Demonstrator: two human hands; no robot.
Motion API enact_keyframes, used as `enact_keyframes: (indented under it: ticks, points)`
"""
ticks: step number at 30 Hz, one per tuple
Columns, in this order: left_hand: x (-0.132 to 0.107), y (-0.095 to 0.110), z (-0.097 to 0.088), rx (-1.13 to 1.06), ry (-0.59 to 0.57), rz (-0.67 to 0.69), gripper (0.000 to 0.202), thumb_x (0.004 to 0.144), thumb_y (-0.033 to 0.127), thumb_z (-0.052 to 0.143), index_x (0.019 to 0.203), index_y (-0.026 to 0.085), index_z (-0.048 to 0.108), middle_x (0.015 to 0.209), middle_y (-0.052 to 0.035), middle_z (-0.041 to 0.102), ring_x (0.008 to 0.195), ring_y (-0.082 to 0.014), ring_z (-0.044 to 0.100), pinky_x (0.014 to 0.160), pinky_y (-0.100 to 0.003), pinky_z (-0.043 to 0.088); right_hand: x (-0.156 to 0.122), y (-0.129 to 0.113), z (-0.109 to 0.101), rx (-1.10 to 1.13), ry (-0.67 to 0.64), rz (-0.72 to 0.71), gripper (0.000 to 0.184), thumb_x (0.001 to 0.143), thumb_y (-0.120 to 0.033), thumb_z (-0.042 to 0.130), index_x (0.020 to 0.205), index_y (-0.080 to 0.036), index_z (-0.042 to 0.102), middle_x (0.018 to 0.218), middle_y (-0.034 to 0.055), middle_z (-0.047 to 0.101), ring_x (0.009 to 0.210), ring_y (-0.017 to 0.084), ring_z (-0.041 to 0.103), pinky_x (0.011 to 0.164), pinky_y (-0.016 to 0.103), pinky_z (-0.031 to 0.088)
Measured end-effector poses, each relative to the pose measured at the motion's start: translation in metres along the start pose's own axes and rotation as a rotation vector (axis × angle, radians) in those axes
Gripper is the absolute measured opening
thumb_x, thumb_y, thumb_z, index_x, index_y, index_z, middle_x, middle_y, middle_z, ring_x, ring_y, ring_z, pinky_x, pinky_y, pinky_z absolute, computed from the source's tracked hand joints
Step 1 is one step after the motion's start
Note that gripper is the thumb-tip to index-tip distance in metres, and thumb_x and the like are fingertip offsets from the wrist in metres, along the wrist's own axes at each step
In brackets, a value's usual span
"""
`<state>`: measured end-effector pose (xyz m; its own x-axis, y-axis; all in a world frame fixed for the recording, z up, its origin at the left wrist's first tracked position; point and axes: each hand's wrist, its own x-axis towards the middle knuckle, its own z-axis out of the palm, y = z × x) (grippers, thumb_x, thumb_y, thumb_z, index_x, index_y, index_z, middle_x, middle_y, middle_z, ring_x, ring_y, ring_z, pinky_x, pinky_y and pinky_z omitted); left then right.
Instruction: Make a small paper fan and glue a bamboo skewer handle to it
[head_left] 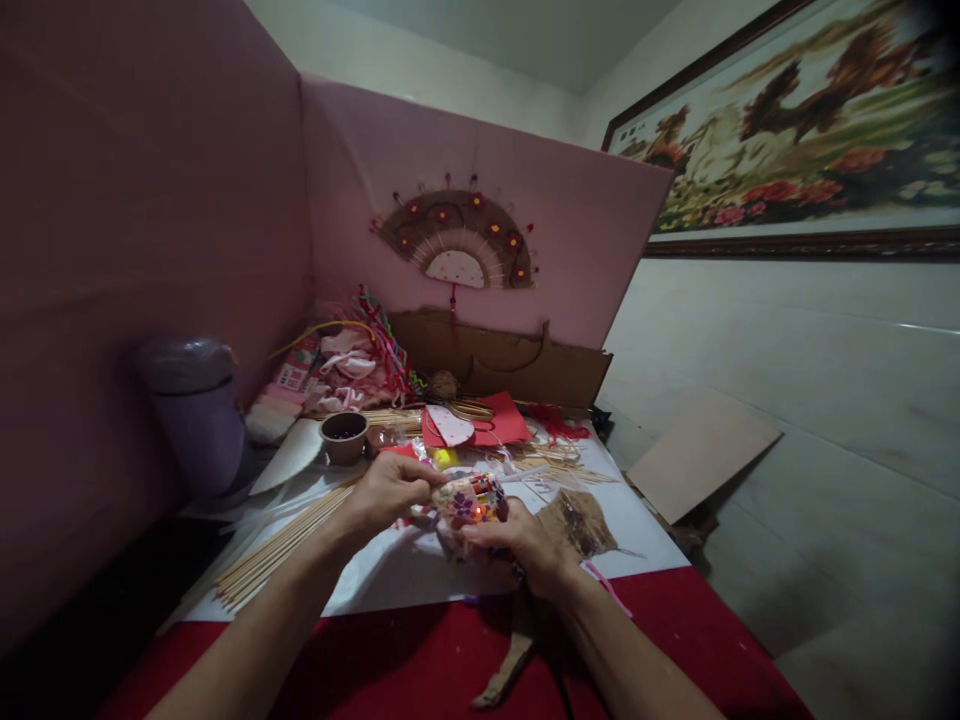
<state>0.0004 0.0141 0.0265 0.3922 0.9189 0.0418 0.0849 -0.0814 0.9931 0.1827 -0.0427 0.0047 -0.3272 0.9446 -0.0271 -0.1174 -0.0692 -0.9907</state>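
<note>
Red cloth (420, 660) covers the near edge of the table, and both forearms reach over it onto a white sheet (390, 580).

Far left there's a purple tub (196, 410) against the pink wall. Next to it a bundle of thin wooden sticks (285, 545) lies loose on the sheet, none of them picked up. A small brown bowl (344, 435) sits just behind, with a messy pile of pink and red craft bits (360, 360) further back.

Then the left hand (386, 492): its fingertips are pinched on the top left edge of a little flowery piece (469, 498), which is held just above the sheet, dead centre. The right hand (517, 545) cups the same piece from below and the right side, so both hands are closed on it, close together. It's too small and blurry to say what the fingers are doing to it.

Progress guess: the piece already has its flower pattern and red bits on, so it looks fairly far along, but sticks, red paper (499, 420) and a brown scrap (577, 520) lie around unused. A finished-looking fan (457, 240) hangs on the pink board behind.

Off to the right, a cardboard sheet (701, 455) lies on the floor, and a framed picture (795, 130) is on the wall.
</note>
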Motion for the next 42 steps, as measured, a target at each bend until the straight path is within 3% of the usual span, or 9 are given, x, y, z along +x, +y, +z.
enact_keyframes:
  ticks: [4, 7, 12, 16, 23, 30, 38, 42]
  points:
    - [-0.002, 0.005, -0.008, -0.031, -0.129, 0.047, 0.031, 0.061, 0.014, 0.056, 0.086, 0.014, 0.074, 0.069, -0.004, 0.07, 0.064, -0.0138, 0.059, 0.058, -0.023, 0.044, -0.001, -0.003, -0.001, 0.024, -0.04, -0.024, 0.015, 0.065, -0.024, 0.064, 0.071, -0.011, 0.062, 0.058, -0.0003, 0.054, 0.049, 0.008, 0.042, 0.047, 0.021, 0.029]
    - [-0.003, 0.007, -0.01, -0.023, -0.145, 0.078, 0.028, 0.066, 0.018, 0.059, 0.089, 0.015, 0.073, 0.075, -0.0041, 0.07, 0.071, -0.0139, 0.059, 0.064, -0.023, 0.044, -0.001, -0.005, 0.0, 0.024, -0.035, -0.038, 0.013, 0.065, -0.024, 0.063, 0.068, -0.012, 0.06, 0.055, -0.0015, 0.053, 0.047, 0.008, 0.04, 0.046, 0.021, 0.028]
    - [-0.002, 0.003, -0.004, 0.002, -0.143, 0.076, 0.026, 0.067, 0.028, 0.065, 0.086, 0.012, 0.071, 0.073, -0.005, 0.068, 0.064, -0.0131, 0.058, 0.057, -0.023, 0.043, -0.001, -0.009, 0.003, -0.014, -0.039, -0.025, 0.016, 0.064, -0.027, 0.065, 0.06, -0.014, 0.055, 0.053, -0.0013, 0.052, 0.047, 0.008, 0.04, 0.044, 0.021, 0.028]
    - [-0.001, -0.003, 0.005, -0.012, -0.126, 0.081, 0.031, 0.063, 0.034, 0.07, 0.082, 0.01, 0.066, 0.066, -0.0033, 0.064, 0.054, -0.0102, 0.053, 0.048, -0.02, 0.037, 0.0, -0.007, 0.003, -0.055, 0.012, -0.021, 0.015, 0.063, -0.026, 0.066, 0.065, -0.013, 0.059, 0.053, -0.002, 0.052, 0.046, 0.008, 0.039, 0.044, 0.021, 0.027]
    - [-0.001, -0.005, 0.009, -0.019, -0.076, 0.078, 0.031, 0.057, 0.033, 0.073, 0.073, 0.009, 0.063, 0.059, -0.0009, 0.059, 0.051, -0.0087, 0.049, 0.047, -0.02, 0.035, 0.002, 0.004, -0.001, -0.065, 0.056, -0.007, 0.018, 0.064, -0.027, 0.067, 0.073, -0.012, 0.065, 0.057, -0.0012, 0.055, 0.048, 0.008, 0.041, 0.046, 0.021, 0.029]
    - [-0.006, 0.004, 0.014, 0.036, 0.005, 0.085, 0.022, 0.054, 0.024, 0.069, 0.07, 0.009, 0.064, 0.058, 0.0001, 0.058, 0.051, -0.0101, 0.05, 0.049, -0.022, 0.039, 0.001, 0.0, 0.001, -0.048, 0.05, -0.013, 0.016, 0.064, -0.024, 0.067, 0.074, -0.012, 0.065, 0.061, 0.0001, 0.057, 0.052, 0.009, 0.043, 0.049, 0.021, 0.032]
    - [-0.004, -0.002, 0.013, 0.125, -0.009, 0.181, 0.015, 0.058, 0.014, 0.062, 0.071, 0.01, 0.067, 0.062, -0.0009, 0.062, 0.057, -0.0115, 0.053, 0.055, -0.022, 0.041, 0.002, 0.004, -0.001, -0.036, 0.047, -0.003, 0.016, 0.065, -0.025, 0.066, 0.072, -0.011, 0.063, 0.058, -0.0009, 0.054, 0.047, 0.008, 0.04, 0.045, 0.021, 0.029]
    - [-0.002, -0.004, 0.01, 0.048, -0.045, 0.111, 0.016, 0.06, 0.019, 0.065, 0.072, 0.01, 0.068, 0.063, -0.0022, 0.063, 0.055, -0.0112, 0.053, 0.051, -0.022, 0.039, 0.002, 0.004, -0.002, -0.061, 0.032, -0.032, 0.015, 0.065, -0.026, 0.066, 0.068, -0.012, 0.062, 0.055, -0.0017, 0.053, 0.047, 0.008, 0.039, 0.045, 0.021, 0.027]
